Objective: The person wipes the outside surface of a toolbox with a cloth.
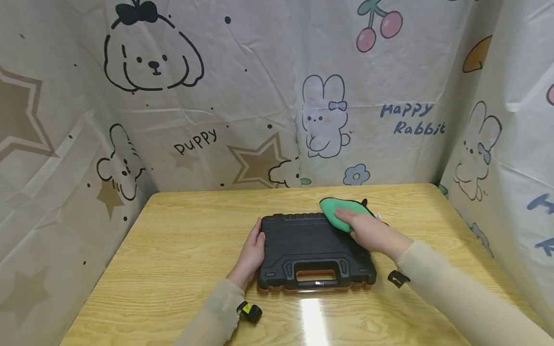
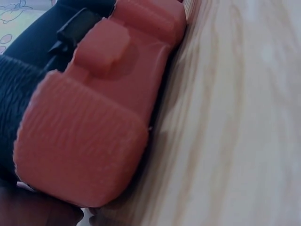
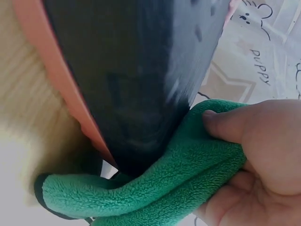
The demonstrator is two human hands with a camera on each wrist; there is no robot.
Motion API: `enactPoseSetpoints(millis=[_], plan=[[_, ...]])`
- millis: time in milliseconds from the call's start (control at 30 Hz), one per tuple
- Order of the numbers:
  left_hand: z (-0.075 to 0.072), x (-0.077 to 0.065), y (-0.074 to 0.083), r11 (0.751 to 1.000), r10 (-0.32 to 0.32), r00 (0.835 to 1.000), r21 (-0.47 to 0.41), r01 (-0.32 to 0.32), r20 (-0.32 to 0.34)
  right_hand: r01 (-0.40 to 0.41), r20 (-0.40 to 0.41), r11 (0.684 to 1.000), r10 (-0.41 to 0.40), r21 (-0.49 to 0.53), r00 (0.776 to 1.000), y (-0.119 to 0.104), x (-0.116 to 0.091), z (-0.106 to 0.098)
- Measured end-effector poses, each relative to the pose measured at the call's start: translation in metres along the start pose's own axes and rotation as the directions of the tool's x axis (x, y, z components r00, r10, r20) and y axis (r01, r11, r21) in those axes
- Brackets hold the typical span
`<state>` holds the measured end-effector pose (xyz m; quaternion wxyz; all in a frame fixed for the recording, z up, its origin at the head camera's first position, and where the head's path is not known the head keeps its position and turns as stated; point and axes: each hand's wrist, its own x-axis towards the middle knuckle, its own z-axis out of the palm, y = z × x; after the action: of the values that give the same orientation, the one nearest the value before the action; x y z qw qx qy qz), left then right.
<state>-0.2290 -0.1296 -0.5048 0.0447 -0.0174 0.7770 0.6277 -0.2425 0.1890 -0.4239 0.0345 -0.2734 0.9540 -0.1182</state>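
Observation:
A black plastic tool case (image 1: 298,240) with an orange-red lower half lies on the wooden table, its handle facing me. My left hand (image 1: 252,252) grips the case's left side, thumb along the upper edge. In the left wrist view the case's orange-red corner (image 2: 84,141) is close up, with dark fingertips (image 2: 42,209) beside it. My right hand (image 1: 374,233) holds a green towel (image 1: 342,211) at the far right corner of the case. The right wrist view shows the folded towel (image 3: 141,188) draped against that corner, pinched between thumb and curled fingers.
The wooden table (image 1: 186,240) extends around the case, with its back edge by a printed curtain (image 1: 242,96). More curtain hangs at both sides. Dark wrist cameras are strapped over both sleeves.

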Motion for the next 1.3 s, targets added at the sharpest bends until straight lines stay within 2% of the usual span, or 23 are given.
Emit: enactPoseSetpoints(millis=[267,533,800,1000,1300], plan=[[-0.001,-0.001,0.0,1.0,-0.012,1.0,-0.028,0.012,0.009,0.061,-0.032,0.997,-0.063,-0.051,0.998,-0.013,-0.031,0.008],[-0.002,0.001,0.001,0.999,-0.014,1.0,-0.04,0.014,0.009,0.103,-0.044,0.993,-0.106,-0.056,0.993,-0.031,-0.063,0.012],[0.001,0.0,0.001,0.999,-0.039,0.999,-0.029,0.039,0.005,0.053,-0.07,0.998,-0.051,0.038,0.996,-0.042,-0.093,0.02],[0.002,0.001,0.0,0.999,-0.044,0.999,-0.031,0.044,0.008,0.025,-0.117,0.999,-0.022,0.026,0.993,-0.045,-0.108,0.029],[0.001,0.0,-0.001,0.999,-0.037,0.999,-0.03,0.037,0.009,0.01,-0.105,1.0,-0.008,0.025,0.994,-0.054,-0.124,0.035]])
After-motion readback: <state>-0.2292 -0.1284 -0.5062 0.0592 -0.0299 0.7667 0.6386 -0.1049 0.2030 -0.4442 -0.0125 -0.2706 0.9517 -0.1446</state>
